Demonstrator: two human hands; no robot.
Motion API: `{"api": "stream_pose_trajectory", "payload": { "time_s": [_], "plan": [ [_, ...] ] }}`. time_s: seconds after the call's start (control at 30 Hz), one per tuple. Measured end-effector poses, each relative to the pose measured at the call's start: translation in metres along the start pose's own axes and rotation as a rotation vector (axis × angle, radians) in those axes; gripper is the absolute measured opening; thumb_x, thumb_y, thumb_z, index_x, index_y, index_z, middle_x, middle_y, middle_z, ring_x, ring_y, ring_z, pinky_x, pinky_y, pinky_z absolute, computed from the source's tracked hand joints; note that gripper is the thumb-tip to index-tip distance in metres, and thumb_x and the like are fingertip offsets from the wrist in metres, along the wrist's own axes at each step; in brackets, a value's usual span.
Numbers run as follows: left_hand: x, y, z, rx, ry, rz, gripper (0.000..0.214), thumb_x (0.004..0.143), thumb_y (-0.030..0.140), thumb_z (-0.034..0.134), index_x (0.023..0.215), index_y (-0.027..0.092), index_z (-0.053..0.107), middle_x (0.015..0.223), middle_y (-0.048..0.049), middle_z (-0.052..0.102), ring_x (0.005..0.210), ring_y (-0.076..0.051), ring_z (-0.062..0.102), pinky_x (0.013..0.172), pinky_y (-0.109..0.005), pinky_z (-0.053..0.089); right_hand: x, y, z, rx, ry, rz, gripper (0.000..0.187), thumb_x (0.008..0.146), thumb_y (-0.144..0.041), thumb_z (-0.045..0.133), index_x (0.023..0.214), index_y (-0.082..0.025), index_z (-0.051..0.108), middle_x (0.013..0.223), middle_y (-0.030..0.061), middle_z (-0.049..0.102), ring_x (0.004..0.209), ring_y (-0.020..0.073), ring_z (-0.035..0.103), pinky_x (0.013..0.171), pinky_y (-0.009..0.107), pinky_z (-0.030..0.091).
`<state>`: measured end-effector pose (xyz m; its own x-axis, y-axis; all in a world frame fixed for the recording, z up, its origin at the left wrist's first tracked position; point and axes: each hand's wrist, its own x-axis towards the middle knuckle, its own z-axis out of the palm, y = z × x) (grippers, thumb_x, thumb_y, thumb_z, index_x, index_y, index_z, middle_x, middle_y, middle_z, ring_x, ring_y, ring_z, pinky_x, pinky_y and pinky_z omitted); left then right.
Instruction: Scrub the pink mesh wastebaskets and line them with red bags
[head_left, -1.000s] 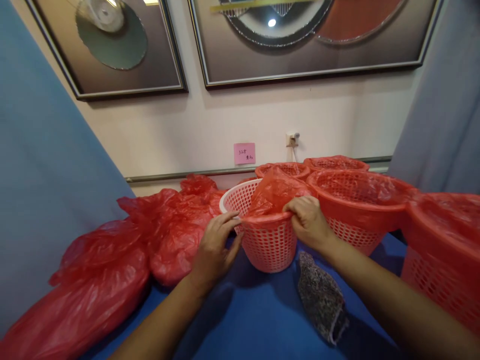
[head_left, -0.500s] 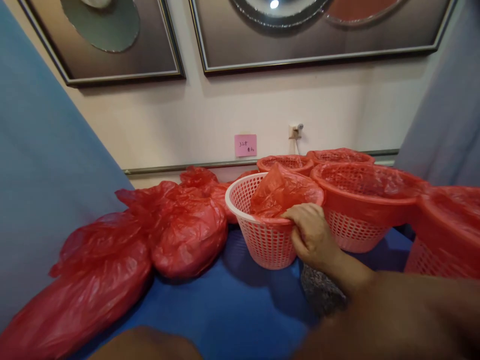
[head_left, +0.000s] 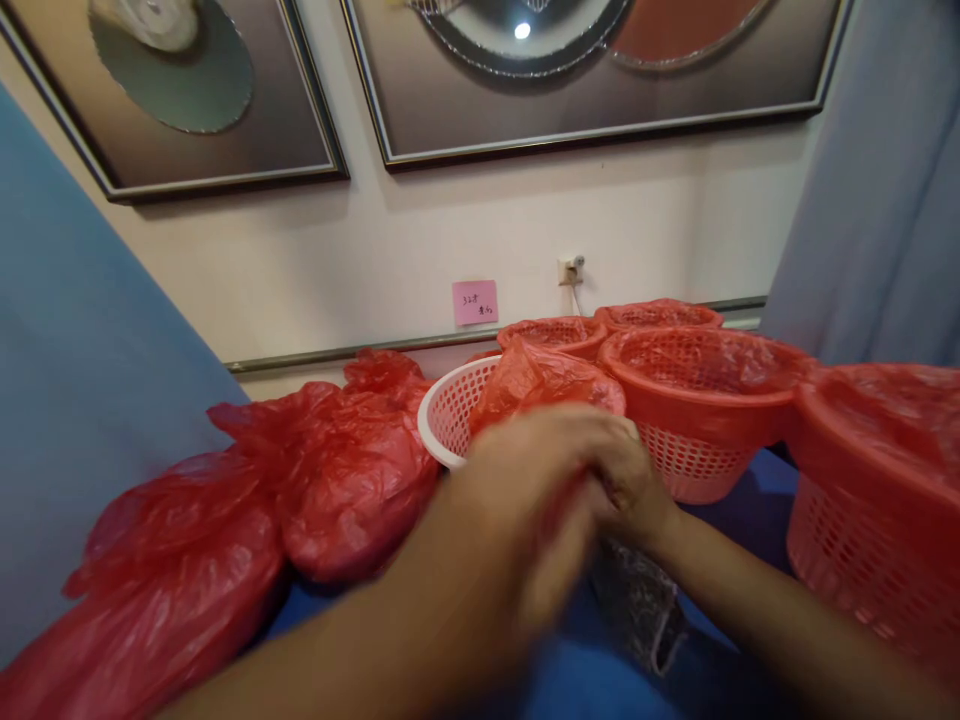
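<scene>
A white perforated plastic basket [head_left: 448, 400] stands on the blue table, with a red plastic bag [head_left: 536, 380] tucked into it and folded over its right rim. My right hand [head_left: 634, 480] is closed at the near right rim on the bag's edge, its fingertips partly covered. Crossing in front, my left hand [head_left: 532, 490] is smeared by motion, and its fingers cannot be made out. It hides most of the basket's front. Below my right wrist lies a dark, speckled bundle [head_left: 637, 605] in what looks like clear wrapping.
Several baskets lined with red bags stand right and behind, including a near one [head_left: 877, 500] and a middle one [head_left: 697, 400]. Filled red bags [head_left: 345, 480] lie at the left. Blue curtains [head_left: 90, 380] flank the wall, which bears framed pictures and a pink note [head_left: 475, 302].
My left hand has risen from the bottom edge to the basket's front, meeting my right hand. The right hand stays at the rim. The view has shifted slightly.
</scene>
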<state>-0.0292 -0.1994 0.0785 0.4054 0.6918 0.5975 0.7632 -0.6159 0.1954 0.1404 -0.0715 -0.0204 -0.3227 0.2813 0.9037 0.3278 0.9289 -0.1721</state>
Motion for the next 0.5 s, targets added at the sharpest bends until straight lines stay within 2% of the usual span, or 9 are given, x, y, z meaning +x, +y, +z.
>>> {"api": "stream_pose_trajectory", "payload": {
  "time_s": [0.07,0.13,0.17,0.2,0.27,0.3,0.37,0.5],
  "plan": [
    [0.043,-0.034,0.003,0.130,-0.054,-0.181,0.032,0.092,0.024,0.059,0.123,0.024,0.065,0.122,-0.0097,0.071,0.118,-0.029,0.065,0.104,-0.048,0.051,0.000,-0.004,0.000,-0.013,-0.009,-0.005,0.020,0.078,-0.006,0.046,0.089,-0.021,0.054,0.080,0.0035,0.058,0.081,0.0225,0.055,0.082,0.042,0.040],
    [0.074,-0.068,0.013,0.193,-0.184,-0.405,0.031,0.086,0.030,0.069,0.114,0.016,0.067,0.119,-0.0149,0.072,0.114,-0.033,0.066,0.100,-0.049,0.050,0.001,-0.008,0.001,-0.036,-0.018,-0.008,0.021,0.076,-0.006,0.045,0.088,-0.020,0.054,0.081,0.0042,0.057,0.082,0.0225,0.054,0.082,0.042,0.040],
    [0.083,-0.082,0.020,0.151,-0.225,-0.500,0.034,0.081,0.033,0.075,0.110,0.016,0.068,0.117,-0.0159,0.073,0.114,-0.035,0.065,0.100,-0.047,0.048,0.001,-0.009,0.002,-0.049,-0.014,-0.011,0.020,0.076,-0.005,0.045,0.087,-0.020,0.054,0.079,0.0041,0.057,0.081,0.0224,0.054,0.082,0.042,0.040],
    [0.089,-0.093,0.026,0.121,-0.252,-0.538,0.035,0.074,0.034,0.081,0.102,0.015,0.070,0.109,-0.0147,0.075,0.107,-0.034,0.067,0.095,-0.044,0.050,0.002,-0.010,0.003,-0.062,-0.012,-0.012,0.020,0.076,-0.005,0.045,0.087,-0.020,0.054,0.078,0.0039,0.056,0.080,0.0223,0.053,0.082,0.041,0.040],
    [0.096,-0.107,0.035,0.033,-0.276,-0.593,0.026,0.065,0.029,0.086,0.080,0.016,0.069,0.082,-0.0086,0.075,0.087,-0.029,0.070,0.081,-0.036,0.052,0.003,-0.009,0.005,-0.090,-0.006,-0.012,0.020,0.077,-0.006,0.045,0.087,-0.019,0.056,0.077,0.0038,0.055,0.079,0.0221,0.052,0.082,0.041,0.039],
    [0.098,-0.111,0.037,-0.012,-0.263,-0.609,0.021,0.065,0.025,0.085,0.070,0.017,0.067,0.070,-0.0052,0.072,0.076,-0.026,0.069,0.074,-0.032,0.051,0.004,-0.007,0.006,-0.103,-0.005,-0.011,0.021,0.077,-0.006,0.045,0.088,-0.019,0.057,0.077,0.0038,0.055,0.079,0.0221,0.052,0.082,0.041,0.039],
    [0.101,-0.116,0.035,-0.114,-0.181,-0.662,0.023,0.074,0.022,0.076,0.059,0.018,0.059,0.056,-0.0011,0.063,0.060,-0.019,0.064,0.063,-0.028,0.047,0.006,-0.003,0.007,-0.123,-0.010,-0.013,0.023,0.077,-0.006,0.046,0.091,-0.018,0.059,0.076,0.0035,0.055,0.079,0.0220,0.052,0.082,0.040,0.038],
    [0.099,-0.130,0.007,-0.344,0.134,-0.811,0.032,0.089,0.027,0.059,0.060,0.020,0.050,0.046,0.0040,0.049,0.041,-0.010,0.048,0.047,-0.022,0.036,0.007,0.002,0.006,-0.148,-0.022,-0.017,0.022,0.077,-0.006,0.046,0.088,-0.018,0.060,0.074,0.0029,0.054,0.076,0.0217,0.051,0.079,0.039,0.038]
  ]
}}
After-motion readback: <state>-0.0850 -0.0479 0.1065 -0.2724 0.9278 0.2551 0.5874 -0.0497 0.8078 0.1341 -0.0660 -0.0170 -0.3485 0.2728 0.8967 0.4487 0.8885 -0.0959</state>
